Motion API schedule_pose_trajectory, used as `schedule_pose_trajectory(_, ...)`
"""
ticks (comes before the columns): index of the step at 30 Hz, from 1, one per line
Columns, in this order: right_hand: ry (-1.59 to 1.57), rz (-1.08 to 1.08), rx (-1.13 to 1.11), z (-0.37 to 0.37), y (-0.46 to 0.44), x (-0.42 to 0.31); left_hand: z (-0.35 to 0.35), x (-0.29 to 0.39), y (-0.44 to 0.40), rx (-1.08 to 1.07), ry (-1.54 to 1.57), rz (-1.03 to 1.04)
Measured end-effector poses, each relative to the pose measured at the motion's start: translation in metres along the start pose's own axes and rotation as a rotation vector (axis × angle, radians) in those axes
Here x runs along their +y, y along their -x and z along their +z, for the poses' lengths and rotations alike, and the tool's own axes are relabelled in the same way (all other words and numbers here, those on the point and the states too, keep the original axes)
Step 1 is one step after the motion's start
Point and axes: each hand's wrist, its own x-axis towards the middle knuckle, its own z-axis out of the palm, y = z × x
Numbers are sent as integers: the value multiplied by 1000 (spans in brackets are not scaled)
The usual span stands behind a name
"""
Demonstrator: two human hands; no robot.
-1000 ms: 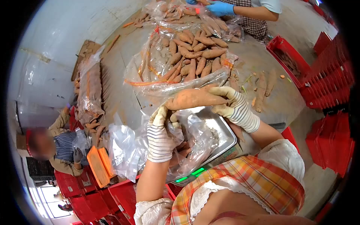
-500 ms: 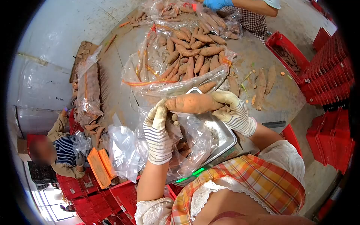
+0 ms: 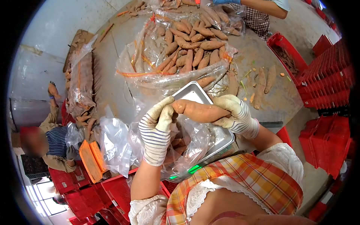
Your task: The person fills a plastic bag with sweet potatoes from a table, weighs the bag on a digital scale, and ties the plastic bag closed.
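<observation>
While the left hand and right hand pinch opposite ends of a sweet potato over the metal tray, the label on a red crate is honestly too tiny to read.

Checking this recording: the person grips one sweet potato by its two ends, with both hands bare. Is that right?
Not bare: the head view shows off-white gloves with stripes, on the left hand and right hand alike. The rest stands: they grip one sweet potato by its two ends.
</observation>
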Motion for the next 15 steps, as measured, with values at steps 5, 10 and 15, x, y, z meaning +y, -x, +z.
schedule_pose_trajectory(5, 1, -5, -3, 2, -3, -3, -5, -10, -9, 17, -265, 137)
schedule_pose_trajectory(10, 105, 51, -78, -4, -15, -14, -20, -16, -36, 198, 27, 132)
schedule_pose_trajectory(15, -279, 411, -22, -12, -23, -27, -89, 35, -39, 206, 327, -97)
